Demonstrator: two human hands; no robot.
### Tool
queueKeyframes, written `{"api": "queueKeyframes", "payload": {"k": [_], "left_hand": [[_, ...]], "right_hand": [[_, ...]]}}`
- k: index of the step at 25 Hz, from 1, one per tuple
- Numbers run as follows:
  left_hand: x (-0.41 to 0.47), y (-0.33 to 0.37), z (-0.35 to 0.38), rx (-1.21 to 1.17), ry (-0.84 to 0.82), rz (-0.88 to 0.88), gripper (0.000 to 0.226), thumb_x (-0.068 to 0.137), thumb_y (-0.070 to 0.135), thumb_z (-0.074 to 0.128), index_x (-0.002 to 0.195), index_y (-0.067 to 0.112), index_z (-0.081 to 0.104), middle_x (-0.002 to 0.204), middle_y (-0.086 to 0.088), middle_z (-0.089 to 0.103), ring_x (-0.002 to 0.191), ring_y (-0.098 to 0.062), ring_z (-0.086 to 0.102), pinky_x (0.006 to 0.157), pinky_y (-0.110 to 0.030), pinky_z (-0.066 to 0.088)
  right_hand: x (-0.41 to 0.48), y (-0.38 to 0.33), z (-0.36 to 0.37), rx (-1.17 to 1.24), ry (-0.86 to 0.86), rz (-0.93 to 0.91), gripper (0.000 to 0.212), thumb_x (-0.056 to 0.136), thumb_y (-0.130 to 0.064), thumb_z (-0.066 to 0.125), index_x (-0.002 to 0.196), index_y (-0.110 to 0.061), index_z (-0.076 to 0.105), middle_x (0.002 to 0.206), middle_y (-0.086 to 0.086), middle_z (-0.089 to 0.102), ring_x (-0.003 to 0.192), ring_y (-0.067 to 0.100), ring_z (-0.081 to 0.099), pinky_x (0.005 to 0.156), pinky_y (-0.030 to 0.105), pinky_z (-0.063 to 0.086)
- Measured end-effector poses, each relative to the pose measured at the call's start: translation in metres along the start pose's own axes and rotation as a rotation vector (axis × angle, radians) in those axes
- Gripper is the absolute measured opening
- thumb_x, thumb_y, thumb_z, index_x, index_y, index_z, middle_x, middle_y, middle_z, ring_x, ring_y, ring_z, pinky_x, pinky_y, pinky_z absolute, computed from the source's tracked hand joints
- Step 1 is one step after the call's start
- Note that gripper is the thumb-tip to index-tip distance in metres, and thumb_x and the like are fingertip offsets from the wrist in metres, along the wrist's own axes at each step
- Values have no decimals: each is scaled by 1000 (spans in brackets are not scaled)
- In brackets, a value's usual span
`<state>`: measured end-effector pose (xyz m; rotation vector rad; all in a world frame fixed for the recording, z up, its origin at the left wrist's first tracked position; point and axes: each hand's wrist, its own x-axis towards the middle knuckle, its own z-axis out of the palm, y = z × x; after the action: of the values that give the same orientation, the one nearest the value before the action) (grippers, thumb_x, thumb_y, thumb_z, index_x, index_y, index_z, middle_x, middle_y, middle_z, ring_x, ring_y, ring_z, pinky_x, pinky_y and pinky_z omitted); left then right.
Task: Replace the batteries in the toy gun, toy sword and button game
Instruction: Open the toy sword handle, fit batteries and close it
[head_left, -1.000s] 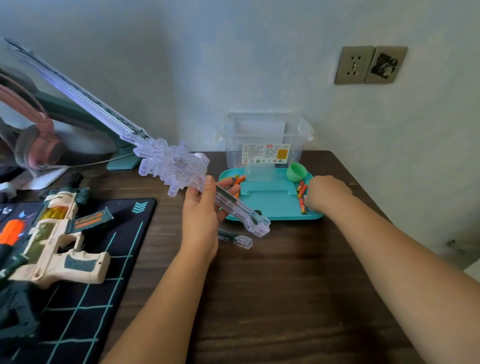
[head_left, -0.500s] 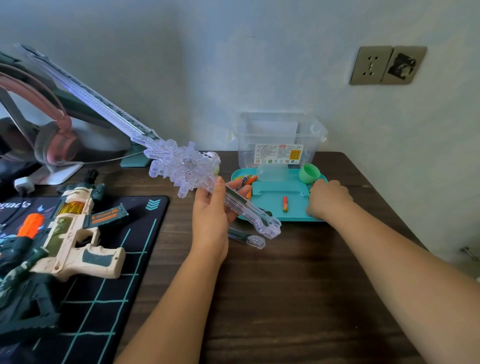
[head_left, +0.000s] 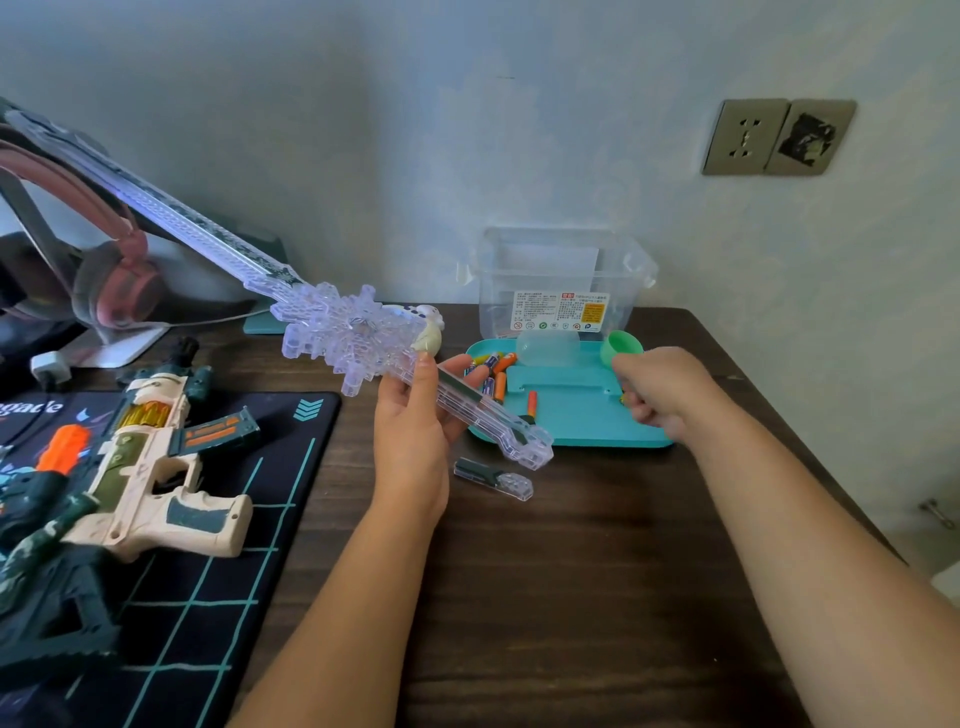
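Progress: sword stage, mid-task. Left hand (head_left: 413, 436) fingers wrapped round toy sword (head_left: 358, 338) grip, above table (head_left: 571, 597); battery cover (head_left: 493, 477) off, lying beneath. Right hand (head_left: 662, 387) fingers curled over tray (head_left: 571, 415), seemingly pinching battery (head_left: 626, 399). Toy gun (head_left: 156, 467) on mat (head_left: 218, 571), status unclear; button game unidentified.

left hand (head_left: 410, 436): bare, just below the frame's centre towards 7 o'clock; a short, plain nail shows on the thumb at the hand's 12 o'clock end.
left forearm (head_left: 337, 597): bare from the wrist to the bottom edge at 7 o'clock; smooth, and broader nearer the camera.
right hand (head_left: 660, 387): bare, towards 3 o'clock; its back shows, with rounded knuckles.
right forearm (head_left: 805, 545): bare from the wrist to the frame's edge at 4 o'clock; smooth, and much thicker close to the lens.
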<state>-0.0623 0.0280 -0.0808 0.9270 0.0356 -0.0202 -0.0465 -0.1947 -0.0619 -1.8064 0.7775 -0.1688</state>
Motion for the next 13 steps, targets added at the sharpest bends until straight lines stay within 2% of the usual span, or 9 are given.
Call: {"api": "queueKeyframes", "payload": {"k": [1,2,3,5,6,8,11,13], "left_hand": [[0,0,-1,1,8,7,32,104,28,48,132,13,50,105,-7,77,98,-22,74,78,-37,63],[0,1,-1,3,15,10,31,104,28,48,131,14,51,105,-6,77,98,-23,74,79,-38,62],[0,1,-2,1,19,12,28,104,28,48,128,15,52,105,-6,77,99,-23,74,81,-40,62],[1,2,-3,-1,25,18,22,104,28,47,122,18,54,104,-5,77,99,-23,74,85,-43,60],[2,2,-4,-1,28,23,20,104,27,47,120,18,55,103,-5,77,99,-23,74,86,-44,60],[2,2,-4,3,31,32,21,105,27,47,122,17,54,101,-4,77,99,-23,74,87,-46,59],[3,2,-5,9,29,38,26,104,28,47,127,15,52,102,-4,78,99,-23,74,86,-45,60],[3,3,-5,6,25,37,27,104,27,47,128,15,51,103,-4,77,99,-23,74,85,-43,61]], "right_hand": [[-8,-4,4,244,-96,55,10,85,-10,59,89,-12,49,69,4,43,50,10,35,34,18,27],[-15,-5,11,297,-152,47,13,85,-10,62,87,-13,49,67,4,43,50,10,37,35,17,27],[-19,-5,22,194,-157,-9,17,85,-13,66,87,-14,50,68,4,47,52,11,41,37,19,30],[-23,-5,46,-231,-94,-212,24,83,-24,72,86,-16,49,74,3,53,60,15,50,47,25,38],[-23,-6,58,-421,-65,-308,28,81,-28,73,84,-16,48,75,2,53,67,18,51,51,26,38],[-20,-5,78,-656,-20,-386,35,80,-36,73,87,-17,45,76,0,50,75,19,50,49,26,30],[-13,-6,97,-718,22,-342,39,81,-41,71,96,-17,45,81,1,50,77,19,50,46,26,25],[-8,-10,99,-719,6,-273,36,81,-36,71,100,-15,49,75,0,47,75,18,50,46,25,27]]}}
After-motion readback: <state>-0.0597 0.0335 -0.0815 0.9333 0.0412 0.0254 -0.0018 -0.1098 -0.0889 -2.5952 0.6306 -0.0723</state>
